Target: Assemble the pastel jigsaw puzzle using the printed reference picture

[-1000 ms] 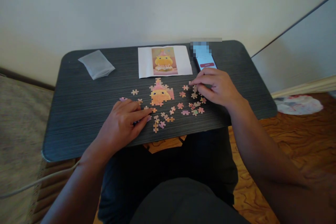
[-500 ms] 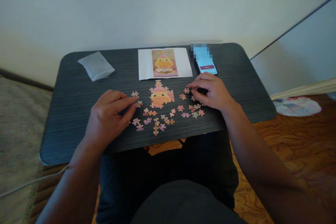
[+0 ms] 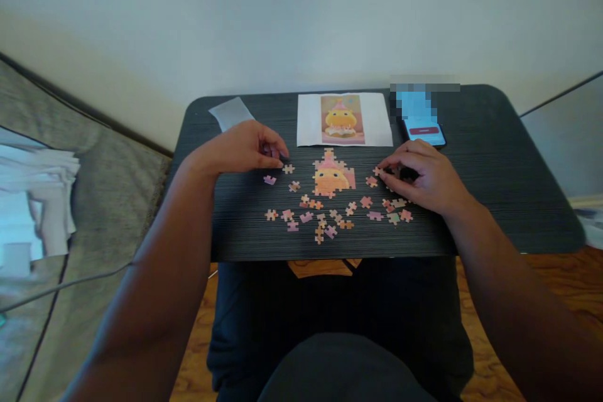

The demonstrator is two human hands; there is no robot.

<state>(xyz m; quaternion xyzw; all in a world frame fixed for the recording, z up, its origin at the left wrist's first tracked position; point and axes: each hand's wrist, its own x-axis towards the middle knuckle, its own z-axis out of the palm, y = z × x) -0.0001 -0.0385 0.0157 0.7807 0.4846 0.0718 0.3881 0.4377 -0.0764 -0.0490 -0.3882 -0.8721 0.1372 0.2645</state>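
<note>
Across the dark table (image 3: 490,169), as the head view shows, I see the joined part (image 3: 330,182) of a puzzle lying flat near the middle, just below the printed sheet (image 3: 343,119). Loose pieces (image 3: 366,202) are spread on both sides and below it. The left hand (image 3: 249,147) has its fingers loosely curled, the thumb apart from them and no piece visible between; its tip is just beside a pale piece (image 3: 288,169). At the right hand (image 3: 421,173), thumb and forefinger almost meet at a small pink piece (image 3: 377,171) (whether they pinch it or only touch it, I cannot tell). More pieces lie close to this palm, so a low wrist could drag them, I think. A careless sweep inward might also break the joined part. The phone (image 3: 426,122) is very near the knuckles and could be bumped.
</note>
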